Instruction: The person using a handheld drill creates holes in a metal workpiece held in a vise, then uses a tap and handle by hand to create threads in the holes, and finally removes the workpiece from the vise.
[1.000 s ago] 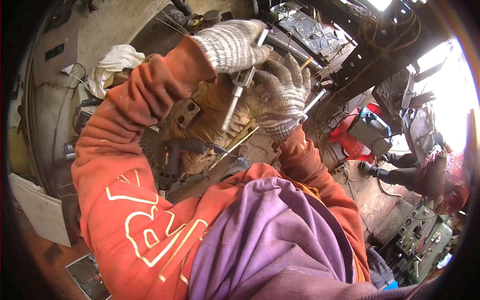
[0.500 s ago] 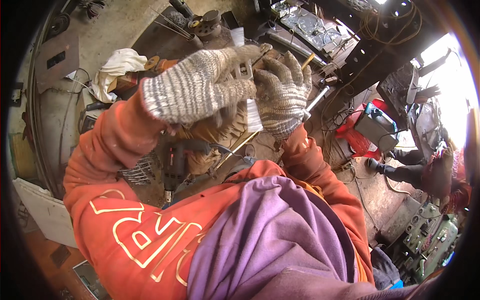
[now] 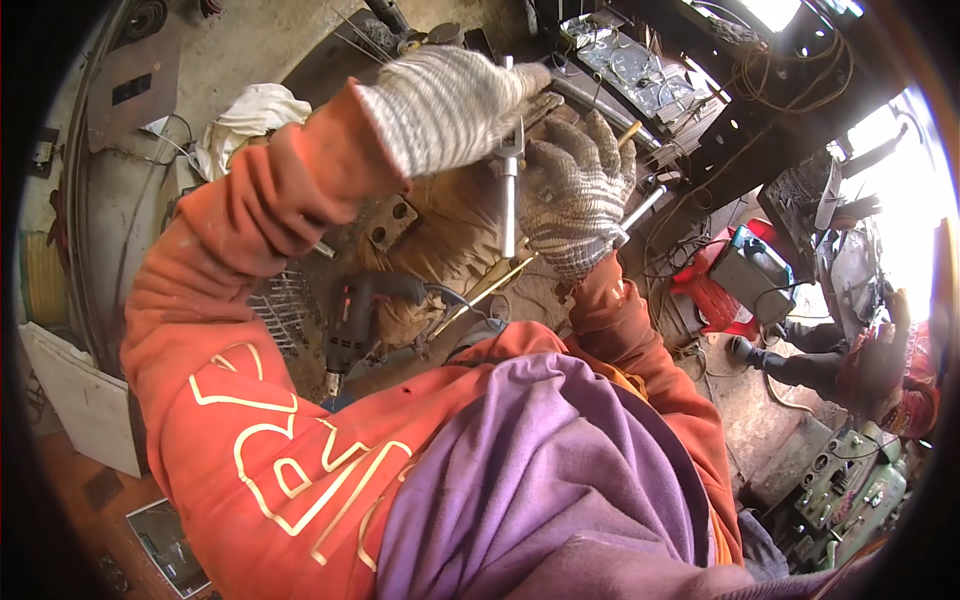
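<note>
A silver tap wrench stands in front of me with one arm pointing toward me. My left hand, in a grey-and-white knit glove, is closed at its upper arm; the glove partly hides the grip. My right hand, gloved alike, is just right of the wrench, fingers spread and bent over at the tips. Whatever lies under its palm is hidden. Beside its wrist a silver rod sticks out, and a yellowish stick shows by its fingertips. A black power drill lies below my left forearm.
A white cloth lies at the far left. A metal plate with holes is beside brown cloth. To the right are a grey box on something red, a green machine and another person's arm. Cables cross the floor.
My left hand has moved up and to the right, closing in on the wrench's upper arm. The wrench, blurred before, now shows sharply. My right hand has hardly moved.
</note>
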### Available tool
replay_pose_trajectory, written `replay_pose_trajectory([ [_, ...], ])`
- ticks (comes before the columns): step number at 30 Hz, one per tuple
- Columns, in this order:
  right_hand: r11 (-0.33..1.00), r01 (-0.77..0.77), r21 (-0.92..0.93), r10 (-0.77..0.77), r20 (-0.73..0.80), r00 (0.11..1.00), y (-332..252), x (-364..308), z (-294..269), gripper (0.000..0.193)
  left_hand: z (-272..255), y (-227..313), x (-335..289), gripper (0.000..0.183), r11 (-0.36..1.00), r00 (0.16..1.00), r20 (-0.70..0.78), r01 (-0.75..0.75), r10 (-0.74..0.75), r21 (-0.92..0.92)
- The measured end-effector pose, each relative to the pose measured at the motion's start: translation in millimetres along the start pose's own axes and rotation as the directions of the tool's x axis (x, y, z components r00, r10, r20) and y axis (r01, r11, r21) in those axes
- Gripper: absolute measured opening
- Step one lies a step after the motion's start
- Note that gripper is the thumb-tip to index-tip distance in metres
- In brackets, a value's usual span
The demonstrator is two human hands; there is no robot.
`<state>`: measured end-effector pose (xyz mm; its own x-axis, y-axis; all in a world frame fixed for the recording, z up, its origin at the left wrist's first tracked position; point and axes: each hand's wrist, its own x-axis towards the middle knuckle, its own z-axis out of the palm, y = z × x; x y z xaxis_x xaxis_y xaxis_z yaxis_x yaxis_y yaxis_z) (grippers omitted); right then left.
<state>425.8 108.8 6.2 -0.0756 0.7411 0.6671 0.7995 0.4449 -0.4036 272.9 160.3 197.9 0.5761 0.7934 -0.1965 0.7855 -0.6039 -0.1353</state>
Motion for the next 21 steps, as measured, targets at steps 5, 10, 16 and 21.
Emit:
replay_pose_trajectory([
  [5,0.998,-0.001,-0.056,0.000,-0.023,1.000,13.1,-2.5,8.2,0.054,32.2,-17.0,2.3,0.055,0.745,0.693,-0.288,-0.563,0.661,0.357],
  [10,0.999,-0.019,-0.045,0.021,0.042,0.999,5.8,-2.4,3.5,0.055,-2.2,13.4,6.6,0.052,0.859,0.999,0.052,0.026,0.000,-0.511],
  [16,0.999,0.000,-0.048,0.002,0.054,0.999,4.9,-0.6,-1.4,0.049,14.9,-23.4,-1.7,0.067,0.770,0.723,-0.326,-0.439,0.609,0.464],
  [21,1.000,0.021,-0.017,-0.022,-0.076,0.997,15.3,5.8,-3.6,0.044,-5.0,6.3,-2.7,0.054,0.887,0.878,-0.173,-0.461,0.447,-0.044],
])
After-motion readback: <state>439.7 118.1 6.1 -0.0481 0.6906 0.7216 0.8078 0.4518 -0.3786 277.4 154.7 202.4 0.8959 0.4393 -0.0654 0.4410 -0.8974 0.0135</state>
